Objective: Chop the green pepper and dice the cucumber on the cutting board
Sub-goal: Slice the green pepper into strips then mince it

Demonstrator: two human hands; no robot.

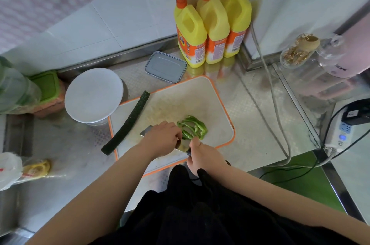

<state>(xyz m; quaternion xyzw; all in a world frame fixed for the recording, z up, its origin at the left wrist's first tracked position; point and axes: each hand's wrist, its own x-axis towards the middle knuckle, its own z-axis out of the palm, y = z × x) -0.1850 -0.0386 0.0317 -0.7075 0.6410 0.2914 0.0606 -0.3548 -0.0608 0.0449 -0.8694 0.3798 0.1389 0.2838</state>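
Cutting board point(218, 92), white with orange rim, serves as landmark. Green pepper point(193, 127), already in strips, lies in a loose heap on its near right part. Cucumber point(128, 122), whole, lies slantwise across its left edge, one end off the board. Knife point(144, 132) lies across its near part, blade mostly hidden. Left hand point(162, 136) rests curled over the blade, fingertips at the pepper; right hand point(202, 156) grips the handle. Advice: gather strips tight, tuck fingertips back, rock blade through evenly.
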